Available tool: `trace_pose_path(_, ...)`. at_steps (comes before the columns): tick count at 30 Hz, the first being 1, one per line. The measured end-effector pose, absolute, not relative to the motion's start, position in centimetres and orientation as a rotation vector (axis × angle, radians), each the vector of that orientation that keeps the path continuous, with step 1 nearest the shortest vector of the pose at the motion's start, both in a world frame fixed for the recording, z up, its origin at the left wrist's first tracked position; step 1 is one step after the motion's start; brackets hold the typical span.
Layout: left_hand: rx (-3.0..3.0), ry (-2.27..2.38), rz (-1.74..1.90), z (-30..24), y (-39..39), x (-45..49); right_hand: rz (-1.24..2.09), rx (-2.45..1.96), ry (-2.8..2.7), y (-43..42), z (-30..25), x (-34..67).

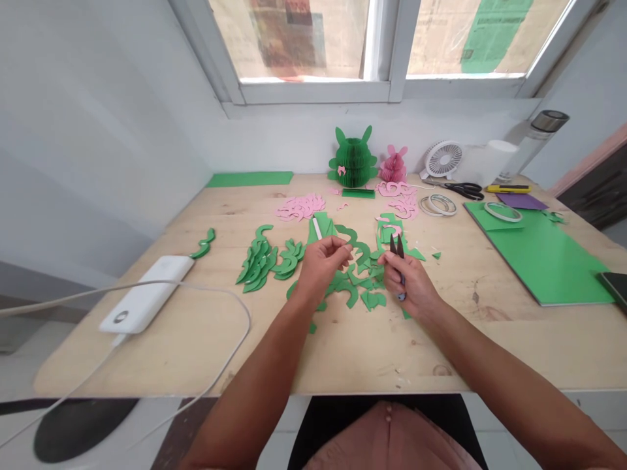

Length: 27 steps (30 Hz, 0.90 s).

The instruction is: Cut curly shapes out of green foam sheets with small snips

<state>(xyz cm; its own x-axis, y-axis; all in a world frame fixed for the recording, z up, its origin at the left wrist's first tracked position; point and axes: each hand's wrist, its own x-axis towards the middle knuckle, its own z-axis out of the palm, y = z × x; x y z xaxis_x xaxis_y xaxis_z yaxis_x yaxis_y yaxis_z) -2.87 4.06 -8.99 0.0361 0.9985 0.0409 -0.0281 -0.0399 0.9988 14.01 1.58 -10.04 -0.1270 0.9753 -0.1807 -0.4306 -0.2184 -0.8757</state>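
Note:
My left hand (324, 262) is closed in a pinch at a curved green paper piece (363, 253), which bends out past the fingertips. In my right hand (409, 281) is a pair of small scissors (400, 245), dark blades pointing up and away from me. Under and between both hands lie green paper scraps (349, 292). Just beyond my left hand, a white pen (317, 228) rests on a green paper sheet (330, 225). Left of that hand sits a pile of cut green curved pieces (257, 262).
Pink cutouts (301, 207) lie farther back. A green paper figure (353, 163) and a pink one (393, 164) stand by the wall, near a small fan (443, 158). Tape rolls (442, 205), black scissors (465, 189) and green sheets (548, 261) lie right; a power bank (151, 294) with cable lies left.

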Motion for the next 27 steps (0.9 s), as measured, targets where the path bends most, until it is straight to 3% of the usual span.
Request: trace_pose_path(27, 1.266, 1.192, 1.03, -8.0, 4.7, -5.0, 1.547, -0.975, -0.807, 2.4, -10.7, 14.7)
